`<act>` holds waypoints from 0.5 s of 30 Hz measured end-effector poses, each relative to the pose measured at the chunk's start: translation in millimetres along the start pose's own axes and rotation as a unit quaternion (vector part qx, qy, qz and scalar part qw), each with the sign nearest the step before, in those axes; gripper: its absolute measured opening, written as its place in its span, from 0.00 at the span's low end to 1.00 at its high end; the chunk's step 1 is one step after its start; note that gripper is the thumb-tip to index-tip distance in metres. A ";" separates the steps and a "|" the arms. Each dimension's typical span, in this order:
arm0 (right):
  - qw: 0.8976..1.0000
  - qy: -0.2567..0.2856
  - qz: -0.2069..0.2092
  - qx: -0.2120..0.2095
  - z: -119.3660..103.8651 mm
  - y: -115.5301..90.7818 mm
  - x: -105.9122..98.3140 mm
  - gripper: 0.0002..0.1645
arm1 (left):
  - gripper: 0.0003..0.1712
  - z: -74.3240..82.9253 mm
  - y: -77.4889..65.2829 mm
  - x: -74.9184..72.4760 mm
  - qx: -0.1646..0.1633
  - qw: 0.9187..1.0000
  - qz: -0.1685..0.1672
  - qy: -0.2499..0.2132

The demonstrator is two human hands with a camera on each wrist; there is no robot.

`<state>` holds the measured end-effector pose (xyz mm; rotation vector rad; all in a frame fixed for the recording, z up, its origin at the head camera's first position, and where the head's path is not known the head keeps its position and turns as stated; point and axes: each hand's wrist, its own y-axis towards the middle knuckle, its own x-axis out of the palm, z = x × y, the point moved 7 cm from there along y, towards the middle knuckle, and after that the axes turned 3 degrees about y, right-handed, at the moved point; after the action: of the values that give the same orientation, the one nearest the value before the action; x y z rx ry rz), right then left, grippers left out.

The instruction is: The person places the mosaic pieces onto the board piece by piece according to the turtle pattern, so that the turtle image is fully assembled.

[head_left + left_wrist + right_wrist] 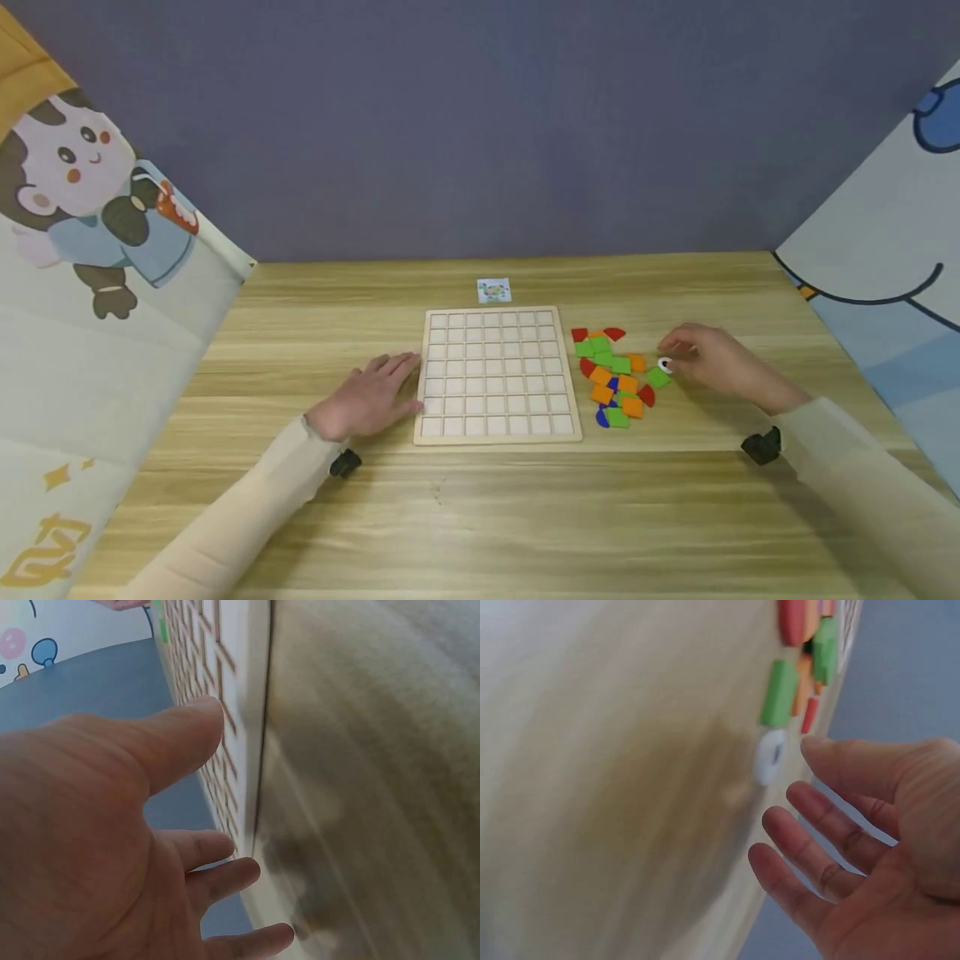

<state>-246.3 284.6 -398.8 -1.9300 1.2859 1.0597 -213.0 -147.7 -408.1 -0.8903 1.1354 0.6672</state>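
Note:
A wooden grid board with bare square cells lies mid-table. My left hand is at its left edge, fingers spread, thumb and fingertips right at the rim. To the right of the board lies a loose cluster of red, orange, green and blue pieces. A round white eye piece with a black centre lies at the cluster's right side, beside a green square. My right hand hovers by this eye piece with loosely bent fingers. In the right wrist view nothing sits between thumb and fingers, and the eye piece is just beyond the thumb tip.
Behind the board lies a small printed picture card. A dark grey panel rises at the table's back edge. Walls with cartoon prints flank both sides. Red quarter-round pieces lie at the cluster's far end.

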 end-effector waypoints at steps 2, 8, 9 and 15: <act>1.000 0.003 -0.004 0.006 5.3 -2.0 2.3 0.14 | 0.45 -0.4 0.2 1.6 -0.001 1.000 0.003 0.003; 1.000 -0.004 0.009 0.020 16.8 -3.6 7.3 0.11 | 0.44 -0.9 0.6 2.9 0.002 1.000 0.012 0.017; 1.000 -0.006 0.013 0.020 17.6 -3.6 7.5 0.11 | 0.43 -1.0 0.7 3.0 0.002 1.000 0.013 0.018; 0.999 -0.014 0.028 0.011 20.7 -3.9 10.0 0.11 | 0.42 -1.2 1.9 6.2 0.003 1.000 0.015 0.007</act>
<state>-246.6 298.0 -417.9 -1.8674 1.3375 1.0918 -213.2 -147.7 -414.7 -0.8760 1.1640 0.6832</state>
